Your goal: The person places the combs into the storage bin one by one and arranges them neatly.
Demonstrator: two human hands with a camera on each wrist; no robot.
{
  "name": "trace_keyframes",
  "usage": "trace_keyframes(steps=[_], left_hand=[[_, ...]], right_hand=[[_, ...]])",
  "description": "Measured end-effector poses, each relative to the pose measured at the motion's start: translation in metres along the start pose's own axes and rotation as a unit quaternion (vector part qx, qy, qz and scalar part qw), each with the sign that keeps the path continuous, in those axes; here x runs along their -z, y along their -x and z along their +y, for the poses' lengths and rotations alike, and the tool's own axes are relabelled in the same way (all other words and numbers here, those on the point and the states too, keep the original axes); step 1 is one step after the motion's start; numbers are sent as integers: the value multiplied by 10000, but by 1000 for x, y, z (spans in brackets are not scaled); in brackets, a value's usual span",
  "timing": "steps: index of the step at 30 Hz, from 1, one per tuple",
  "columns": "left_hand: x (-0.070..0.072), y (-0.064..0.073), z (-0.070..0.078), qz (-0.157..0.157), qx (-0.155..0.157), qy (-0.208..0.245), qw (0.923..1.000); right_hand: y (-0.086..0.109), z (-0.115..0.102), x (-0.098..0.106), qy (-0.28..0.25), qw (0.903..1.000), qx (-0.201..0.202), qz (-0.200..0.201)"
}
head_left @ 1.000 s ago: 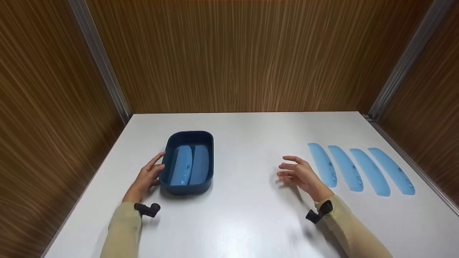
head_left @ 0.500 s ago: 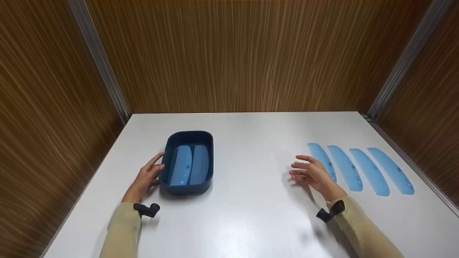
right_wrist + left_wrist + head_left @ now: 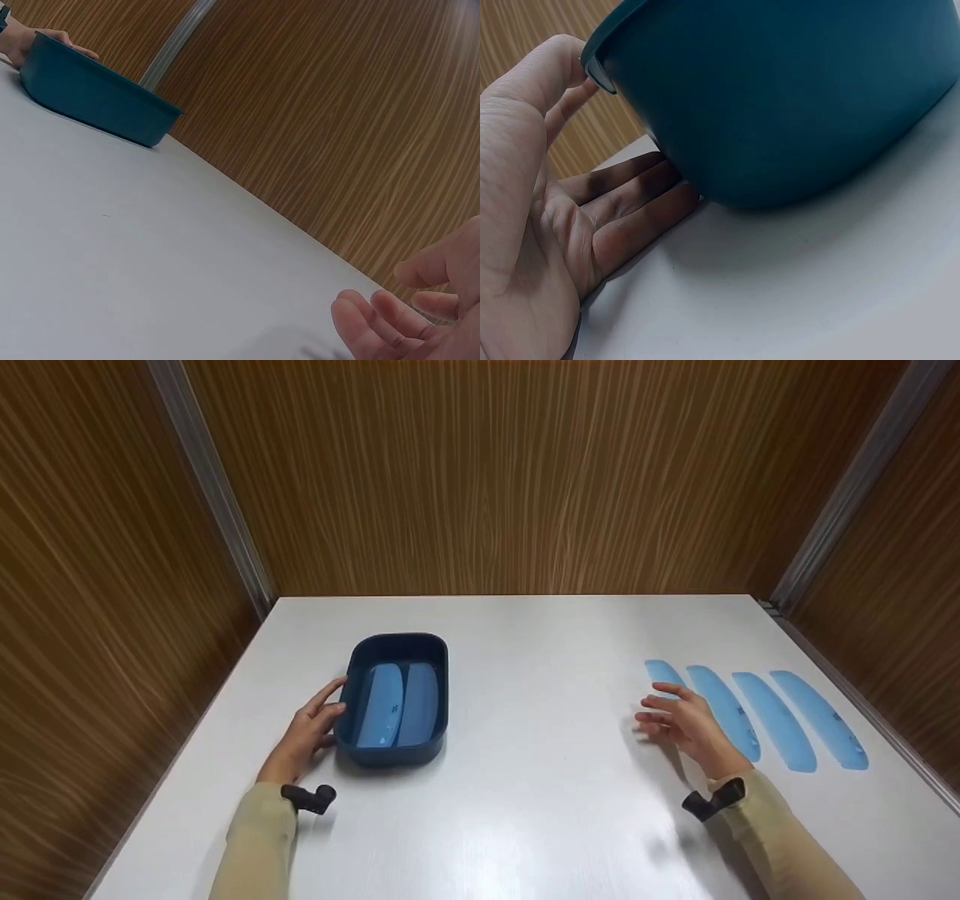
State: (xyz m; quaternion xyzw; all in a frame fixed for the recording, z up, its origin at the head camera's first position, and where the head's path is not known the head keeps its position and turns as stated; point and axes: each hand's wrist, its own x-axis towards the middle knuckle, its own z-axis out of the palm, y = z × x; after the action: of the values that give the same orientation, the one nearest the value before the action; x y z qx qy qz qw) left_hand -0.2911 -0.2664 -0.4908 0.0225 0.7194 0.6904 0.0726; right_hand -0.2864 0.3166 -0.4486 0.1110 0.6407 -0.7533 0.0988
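A dark blue plastic bin [image 3: 390, 757] stands on the left part of the table, with two light blue curved flat pieces [image 3: 381, 705] lying side by side inside. My left hand [image 3: 302, 739] rests against the bin's left side. In the left wrist view, the thumb and a finger are at the rim while the other fingers [image 3: 641, 217] extend to the wall near its base. My right hand [image 3: 694, 731] hovers over the table with fingers spread, holding nothing. It partly covers the leftmost of several similar blue curved pieces [image 3: 776, 720] lying in a slanted row on the right.
The white table [image 3: 517, 795] ends against a wood-grain back panel [image 3: 510, 480], with matching panels at both sides. Metal strips [image 3: 217, 487] run along the corners. A small black device [image 3: 716, 799] is strapped on each wrist.
My right hand has moved to the right, from beside the row of blue curved pieces to over the leftmost one. The left hand and the bin have stayed in place.
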Motion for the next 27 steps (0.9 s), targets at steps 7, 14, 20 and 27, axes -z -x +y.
trace_keyframes(steps=[7,14,20,27], left_hand=[[0,-1,-1,-4,1,49,10000],[-1,3,3,-58,36,49,10000],[-5,12,15,-146,-1,107,9998],[-2,7,7,-167,-38,147,9997]], right_hand=[[1,-2,13,62,9997,212,114],[0,-10,26,389,9977,404,372],[-5,-18,34,1299,9878,388,771],[-16,-17,41,2399,9606,394,1346]])
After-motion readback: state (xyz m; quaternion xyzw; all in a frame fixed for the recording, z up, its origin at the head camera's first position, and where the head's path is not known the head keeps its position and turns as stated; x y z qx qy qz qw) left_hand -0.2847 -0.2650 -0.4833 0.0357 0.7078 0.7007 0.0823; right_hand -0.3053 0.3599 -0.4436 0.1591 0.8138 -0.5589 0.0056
